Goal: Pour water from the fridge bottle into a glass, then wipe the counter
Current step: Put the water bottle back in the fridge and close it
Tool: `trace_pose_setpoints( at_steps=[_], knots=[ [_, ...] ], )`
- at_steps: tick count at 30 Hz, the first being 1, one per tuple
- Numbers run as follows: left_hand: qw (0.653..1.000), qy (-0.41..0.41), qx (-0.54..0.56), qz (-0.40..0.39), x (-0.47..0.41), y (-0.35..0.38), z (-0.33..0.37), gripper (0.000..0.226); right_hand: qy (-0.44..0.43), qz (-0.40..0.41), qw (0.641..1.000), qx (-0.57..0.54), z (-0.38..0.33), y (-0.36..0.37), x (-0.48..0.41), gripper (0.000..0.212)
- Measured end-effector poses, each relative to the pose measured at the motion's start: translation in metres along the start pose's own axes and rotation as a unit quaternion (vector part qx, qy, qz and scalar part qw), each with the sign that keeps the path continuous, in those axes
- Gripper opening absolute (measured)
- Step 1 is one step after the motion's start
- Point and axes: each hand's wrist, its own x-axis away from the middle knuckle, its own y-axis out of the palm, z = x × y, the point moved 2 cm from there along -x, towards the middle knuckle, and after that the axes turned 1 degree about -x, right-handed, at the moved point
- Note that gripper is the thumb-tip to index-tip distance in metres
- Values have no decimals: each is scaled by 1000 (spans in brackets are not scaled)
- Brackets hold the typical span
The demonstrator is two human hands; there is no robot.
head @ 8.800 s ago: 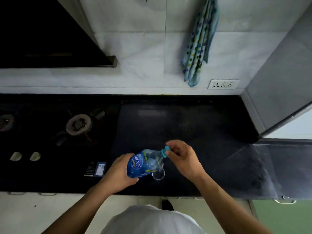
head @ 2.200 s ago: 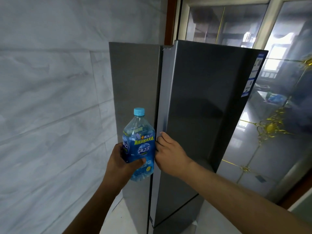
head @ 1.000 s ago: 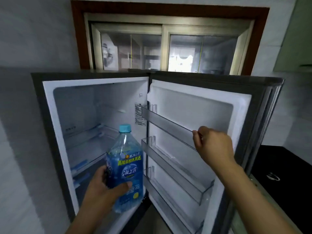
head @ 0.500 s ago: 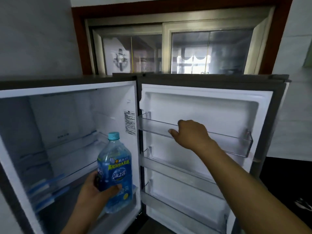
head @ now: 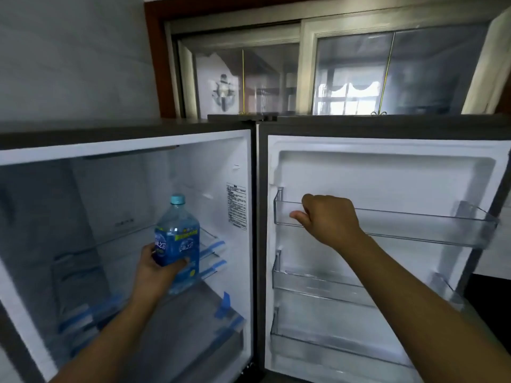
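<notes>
The fridge (head: 124, 145) stands open in front of me, its white inside bare. My left hand (head: 156, 275) is shut around the lower half of a blue-labelled water bottle (head: 178, 236) with a light blue cap, held upright inside the compartment over a glass shelf (head: 210, 308). My right hand (head: 326, 219) grips the rim of the top clear bin (head: 414, 225) on the open fridge door (head: 387, 167). Neither the glass nor the counter cloth is in view.
The door carries three clear bins, nothing visible in them. Blue tape strips mark the glass shelves' edges. A sliding window (head: 345, 76) sits above the fridge, a tiled wall (head: 69, 56) at left. A dark strip of counter (head: 489, 288) shows at the far right.
Over the last second the door has swung fully open and my left hand has carried the bottle further into the fridge compartment. My right hand stays on the top door bin.
</notes>
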Motion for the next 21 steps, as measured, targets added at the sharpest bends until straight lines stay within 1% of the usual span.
trace_pose_setpoints(
  at_steps=[2, 5, 8, 10, 11, 13, 14, 16, 21],
  knots=[
    [1000, 8, 5, -5, -32, 4, -7, 66, 8, -4, 1000, -9, 6, 4, -3, 45],
    [999, 0, 36, -22, -62, 19, -10, 57, 27, -9, 999, -14, 11, 4, -5, 45],
    [998, 5, 36, -47, -99, 32, -22, 50, 37, 5, 999, -9, 9, 8, -4, 46],
    [997, -20, 49, -53, -123, 38, -36, 56, 41, 15, 999, -9, 9, 9, -3, 46],
    [995, -43, 64, -57, -132, 39, -41, 63, 46, 17, 999, -10, 9, 9, -3, 47],
    [993, -62, 80, -69, -148, 46, -52, 78, 58, 12, 998, -15, 9, 9, -4, 47],
    [992, -65, 84, -75, -155, 51, -57, 81, 62, 8, 998, -18, 9, 9, -3, 47],
    [991, -63, 86, -78, -166, 59, -64, 80, 69, 5, 997, -20, 9, 9, -4, 47],
    [992, -51, 42, -106, -186, 64, -84, 82, 76, -1, 997, -17, 8, 9, -4, 47]
  ],
)
